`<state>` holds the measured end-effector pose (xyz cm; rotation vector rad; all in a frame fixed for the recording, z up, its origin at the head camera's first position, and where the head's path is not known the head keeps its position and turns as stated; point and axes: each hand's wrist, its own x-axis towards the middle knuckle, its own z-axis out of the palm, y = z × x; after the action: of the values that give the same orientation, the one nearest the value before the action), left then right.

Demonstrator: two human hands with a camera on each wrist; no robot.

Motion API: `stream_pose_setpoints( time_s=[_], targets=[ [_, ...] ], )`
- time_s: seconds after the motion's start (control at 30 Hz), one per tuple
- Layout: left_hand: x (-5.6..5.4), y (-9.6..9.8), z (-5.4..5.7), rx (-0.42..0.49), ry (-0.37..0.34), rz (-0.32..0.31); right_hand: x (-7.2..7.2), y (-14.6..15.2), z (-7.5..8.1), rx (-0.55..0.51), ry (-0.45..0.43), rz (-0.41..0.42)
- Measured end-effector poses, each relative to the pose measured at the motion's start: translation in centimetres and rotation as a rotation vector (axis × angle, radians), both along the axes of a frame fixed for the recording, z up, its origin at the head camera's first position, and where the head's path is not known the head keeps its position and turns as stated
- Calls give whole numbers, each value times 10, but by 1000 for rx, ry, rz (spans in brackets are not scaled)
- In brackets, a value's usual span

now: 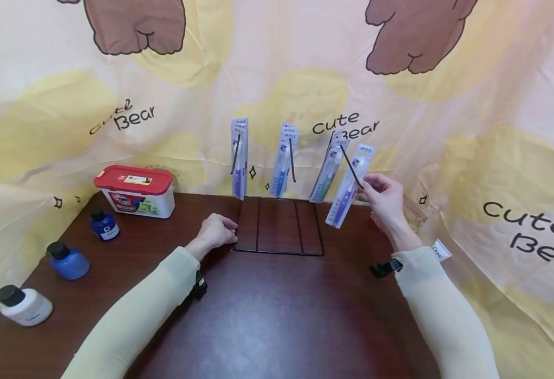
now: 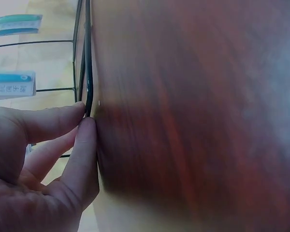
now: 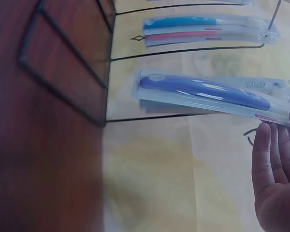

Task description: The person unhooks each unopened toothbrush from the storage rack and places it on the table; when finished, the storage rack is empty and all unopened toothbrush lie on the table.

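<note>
My left hand (image 1: 217,231) pinches the front left corner of a black wire display rack (image 2: 89,63) between thumb and fingers. At the rack's right side, my right hand (image 1: 385,200) holds the edge of a packaged purple toothbrush (image 1: 345,202). This pack tilts and lies close to the tip of the right hook (image 1: 352,167); whether the hook passes through its hole I cannot tell. Behind it hang packs with a green toothbrush (image 1: 325,181). Blue toothbrush packs (image 1: 282,168) hang on the middle hook, and purple toothbrush packs (image 1: 239,168) on the left one.
Left on the brown table (image 1: 258,326) stand a red-lidded tub (image 1: 137,195), a dark blue bottle (image 1: 104,226), a blue bottle (image 1: 70,263) and a white bottle (image 1: 29,308). A Dove pack (image 1: 441,250) shows beside my right sleeve. A printed curtain (image 1: 277,79) hangs behind.
</note>
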<state>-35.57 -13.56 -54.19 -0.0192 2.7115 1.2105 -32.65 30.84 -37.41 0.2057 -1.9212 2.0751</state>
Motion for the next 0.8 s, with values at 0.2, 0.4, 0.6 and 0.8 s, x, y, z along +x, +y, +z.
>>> stream_pose_setpoints(
  time_s=[0.2,0.4,0.6,0.8],
  targets=[
    [-5,-1,-12,-16,25,-8,30,33,-21,165,-197,89],
    [0,2,-7,-19,28,0,72,64,-67,356,-512,300],
    [-3,2,-9,-34,47,4,104,73,-104,423,-703,468],
    [1,4,-3,-37,67,9,117,76,-116,452,-768,474]
  ],
)
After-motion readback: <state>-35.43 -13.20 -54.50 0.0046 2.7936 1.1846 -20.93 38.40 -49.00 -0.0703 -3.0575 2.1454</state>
